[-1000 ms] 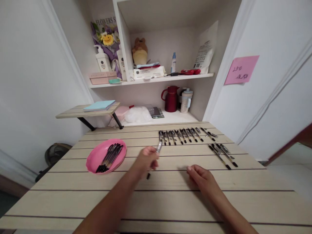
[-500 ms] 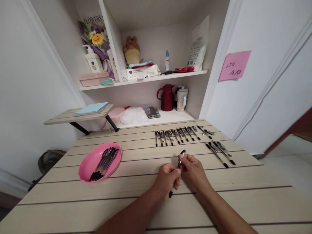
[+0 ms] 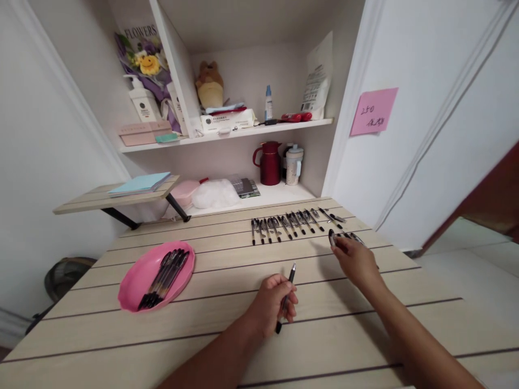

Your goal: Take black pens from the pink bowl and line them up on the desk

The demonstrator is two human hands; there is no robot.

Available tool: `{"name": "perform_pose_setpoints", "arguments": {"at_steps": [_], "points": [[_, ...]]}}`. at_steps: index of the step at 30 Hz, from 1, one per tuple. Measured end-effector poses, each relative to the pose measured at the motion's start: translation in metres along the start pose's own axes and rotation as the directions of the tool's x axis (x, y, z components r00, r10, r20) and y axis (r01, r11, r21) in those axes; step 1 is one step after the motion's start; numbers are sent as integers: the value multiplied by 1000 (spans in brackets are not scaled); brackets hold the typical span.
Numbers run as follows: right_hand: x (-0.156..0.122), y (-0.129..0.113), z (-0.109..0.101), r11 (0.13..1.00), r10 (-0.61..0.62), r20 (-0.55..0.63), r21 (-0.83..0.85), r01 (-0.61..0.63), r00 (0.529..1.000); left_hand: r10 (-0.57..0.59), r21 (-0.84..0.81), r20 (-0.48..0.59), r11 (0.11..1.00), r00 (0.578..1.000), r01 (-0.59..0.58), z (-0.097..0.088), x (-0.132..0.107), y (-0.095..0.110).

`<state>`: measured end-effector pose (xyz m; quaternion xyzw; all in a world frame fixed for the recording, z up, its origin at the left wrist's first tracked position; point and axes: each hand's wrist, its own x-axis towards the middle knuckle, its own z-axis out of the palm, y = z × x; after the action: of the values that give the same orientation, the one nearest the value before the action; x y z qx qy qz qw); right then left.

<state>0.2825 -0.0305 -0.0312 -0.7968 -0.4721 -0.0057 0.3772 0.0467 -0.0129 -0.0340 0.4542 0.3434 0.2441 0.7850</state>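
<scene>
My left hand (image 3: 272, 303) is closed around a pen (image 3: 292, 274), its bare silvery tip pointing up and its dark end below my fingers. Over at the right, my right hand (image 3: 357, 262) pinches a dark pen cap (image 3: 331, 236) above the table. Beneath and behind that hand lie dark pen parts (image 3: 352, 236), largely covered by it. A row of disassembled pens (image 3: 290, 227) with small clear and black pieces stretches across the back of the table. Several black pens (image 3: 168, 275) rest together in a pink scalloped dish (image 3: 128, 281) at the left.
The slatted wooden table (image 3: 194, 335) meets a white shelf unit at the back. A small raised stand (image 3: 87, 199) bears blue paper (image 3: 140, 183). Behind the pens are a red jug (image 3: 270, 165) and a pale cup (image 3: 294, 166). A pink note (image 3: 373, 112) hangs on the wall.
My right hand has drawn the cap off the pen and moved right with it, toward the parts there. My left hand keeps the pen in about the same place. The view has shifted slightly.
</scene>
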Motion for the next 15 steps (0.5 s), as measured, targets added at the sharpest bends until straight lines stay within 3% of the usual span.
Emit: {"name": "perform_pose_setpoints", "arguments": {"at_steps": [3, 6, 10, 15], "points": [[10, 12, -6, 948, 20, 60, -319, 1, 998, -2, 5, 1, 1000, 1000, 2, 1, 0, -1], [12, 14, -2, 876, 39, 144, -481, 36, 989, -11, 6, 3, 1000, 1000, 11, 1, 1, -2], [10, 16, 10, 812, 23, 204, -575, 101, 979, -18, 13, 13, 1000, 1000, 18, -2, 3, -3], [8, 21, 16, 795, 9, 216, -594, 124, 976, -11, 10, 21, 1000, 1000, 11, -2, 3, -2]]}}
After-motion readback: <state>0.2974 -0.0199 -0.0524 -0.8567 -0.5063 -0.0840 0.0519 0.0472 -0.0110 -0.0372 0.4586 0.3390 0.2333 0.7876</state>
